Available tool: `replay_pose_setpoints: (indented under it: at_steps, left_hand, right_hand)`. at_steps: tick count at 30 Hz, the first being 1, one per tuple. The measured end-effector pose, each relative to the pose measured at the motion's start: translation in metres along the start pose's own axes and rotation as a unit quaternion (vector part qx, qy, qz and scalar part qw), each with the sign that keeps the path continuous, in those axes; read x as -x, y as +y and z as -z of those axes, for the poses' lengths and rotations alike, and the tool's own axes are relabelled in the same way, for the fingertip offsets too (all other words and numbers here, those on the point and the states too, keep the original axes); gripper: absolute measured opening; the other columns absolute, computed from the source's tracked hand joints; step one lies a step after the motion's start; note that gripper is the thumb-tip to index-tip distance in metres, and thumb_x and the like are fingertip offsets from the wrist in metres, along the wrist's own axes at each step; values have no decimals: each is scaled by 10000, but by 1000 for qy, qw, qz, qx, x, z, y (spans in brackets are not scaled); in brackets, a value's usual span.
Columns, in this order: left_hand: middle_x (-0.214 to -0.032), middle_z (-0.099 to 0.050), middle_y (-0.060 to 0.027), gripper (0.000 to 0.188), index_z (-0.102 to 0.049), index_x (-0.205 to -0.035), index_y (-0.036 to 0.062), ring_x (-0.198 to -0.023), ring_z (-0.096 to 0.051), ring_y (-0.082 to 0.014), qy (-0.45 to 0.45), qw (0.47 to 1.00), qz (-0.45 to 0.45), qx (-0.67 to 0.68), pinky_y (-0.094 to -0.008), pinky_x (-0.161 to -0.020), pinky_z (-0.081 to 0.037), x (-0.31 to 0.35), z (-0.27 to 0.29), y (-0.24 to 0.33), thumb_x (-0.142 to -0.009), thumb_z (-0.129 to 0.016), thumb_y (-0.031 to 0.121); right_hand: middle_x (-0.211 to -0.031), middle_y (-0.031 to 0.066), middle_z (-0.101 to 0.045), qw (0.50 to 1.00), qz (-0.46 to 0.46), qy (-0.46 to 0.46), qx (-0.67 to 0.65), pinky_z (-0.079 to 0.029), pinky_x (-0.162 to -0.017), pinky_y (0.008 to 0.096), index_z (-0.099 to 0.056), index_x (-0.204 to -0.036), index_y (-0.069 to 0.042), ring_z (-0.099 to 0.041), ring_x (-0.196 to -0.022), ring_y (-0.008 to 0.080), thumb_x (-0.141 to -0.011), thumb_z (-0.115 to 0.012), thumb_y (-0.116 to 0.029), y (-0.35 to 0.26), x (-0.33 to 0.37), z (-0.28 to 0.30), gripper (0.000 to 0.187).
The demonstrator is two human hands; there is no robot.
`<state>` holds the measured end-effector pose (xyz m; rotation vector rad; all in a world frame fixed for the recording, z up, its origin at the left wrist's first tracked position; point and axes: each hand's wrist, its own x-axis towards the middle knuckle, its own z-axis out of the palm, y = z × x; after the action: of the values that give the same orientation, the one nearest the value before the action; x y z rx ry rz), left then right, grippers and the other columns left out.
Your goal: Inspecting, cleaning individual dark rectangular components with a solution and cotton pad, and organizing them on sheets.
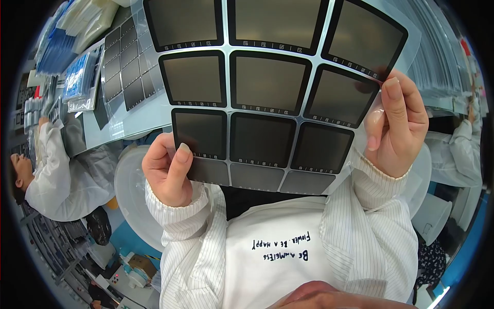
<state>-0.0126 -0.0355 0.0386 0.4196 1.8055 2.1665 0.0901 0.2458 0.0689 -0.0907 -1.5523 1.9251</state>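
I hold up a large, thin, slightly bowed sheet (270,80) of dark grey rectangular panels with black borders, set in a grid with pale gaps between them. A row of small light marks runs along the lower edge of most panels. My left hand (167,170) pinches the sheet's lower left edge, thumb on the near face and fingers behind. At the right edge, higher up, my right hand (399,123) grips it between thumb and fingers. Clear film shows beside the right fingers and along the sheet's margins. The sheet's top runs out of view.
A similar gridded sheet (128,62) lies on the glossy table (113,123) at left. Beyond it are a blue-and-white plastic packet (80,77) and stacked bagged sheets (72,31). A tall stack of clear sheets (437,56) stands at right. A person in white (67,175) works at left.
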Motion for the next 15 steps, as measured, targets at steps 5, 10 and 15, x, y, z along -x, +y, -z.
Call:
replay_pose_setpoints:
  at_steps: [5,10,15]
  left_hand:
    - [-750,-589,4,102,-596,-888,6,-659,-467,-52,-5,1000,-6,6,-194,-657,-363,3,-6,0,-858,-635,95]
    - [-758,-601,-1,118,-597,-904,3,-659,-481,-55,-9,1000,-7,5,-196,-658,-377,3,-10,2,-861,-639,105]
    - [-761,-613,-11,135,-590,-905,4,-624,-485,-49,-16,1000,-6,18,-186,-619,-384,5,-14,5,-858,-648,115]
  right_hand:
    - [-1057,168,-669,1000,14,7,-11,-277,-354,147,-601,-1137,49,-411,-336,62,-960,-503,-78,2,0,4,238]
    - [-1023,150,-681,1000,20,23,-1,-266,-345,150,-606,-1121,50,-396,-334,55,-955,-520,-89,2,-1,5,234]
    - [-1002,149,-684,999,12,41,-4,-272,-354,146,-604,-1129,44,-396,-340,46,-958,-518,-102,0,0,5,241]
